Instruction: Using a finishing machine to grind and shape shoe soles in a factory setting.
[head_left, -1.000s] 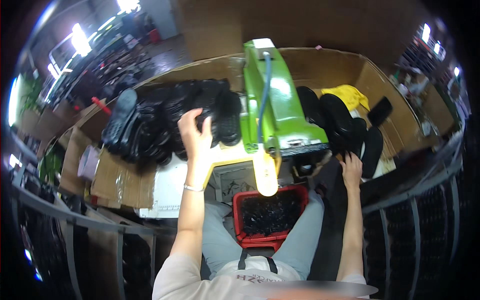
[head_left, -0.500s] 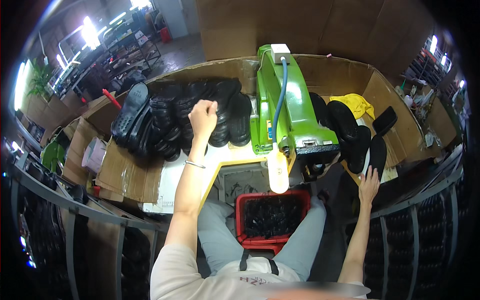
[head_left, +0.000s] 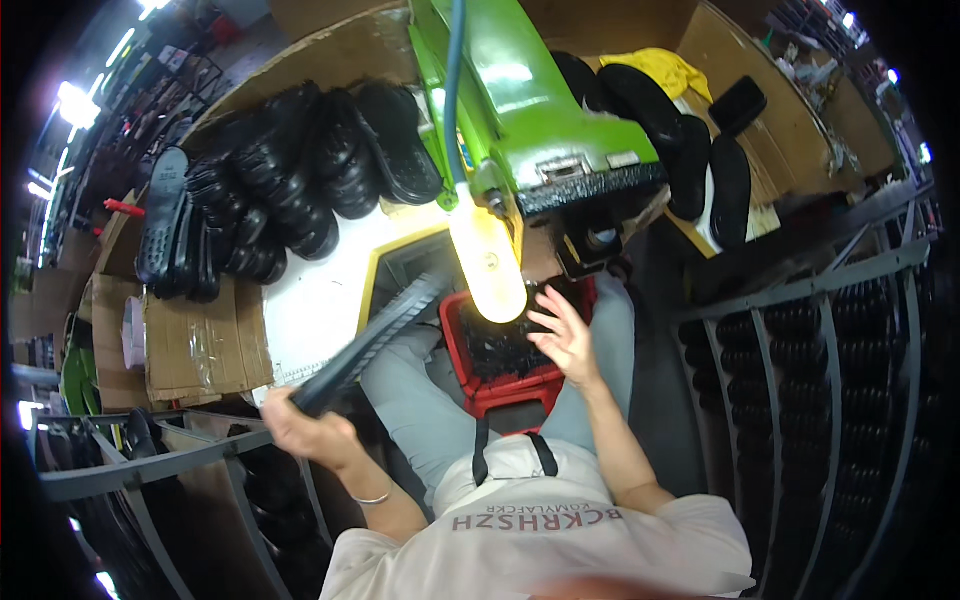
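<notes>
My left hand (head_left: 308, 432) is wrapped round one end of a black shoe sole (head_left: 368, 345). The sole slants up and away over my left thigh, its far end smeared by motion. My right hand (head_left: 567, 343), with nothing in it, has its fingers apart just right of the lit yellow-white lamp (head_left: 487, 265) on the green machine (head_left: 560, 90). Below the lamp, between my knees, a red bin (head_left: 500, 392) holds black scraps. Left of the machine, black soles (head_left: 270, 190) are heaped on the table (head_left: 310, 320). More soles (head_left: 732, 190) lie to its right.
Cardboard walls (head_left: 740, 80) surround the work table. A yellow cloth (head_left: 660, 72) lies at the back right, near a small dark block (head_left: 738, 106). Metal racks with black soles stand on my right (head_left: 840, 275) and left (head_left: 160, 470). A blue cable (head_left: 452, 90) runs down to the lamp.
My left hand has come back from the sole heap to the near left, now with a sole in it. My right hand has left the right-hand soles for the lamp. The view has shifted.
</notes>
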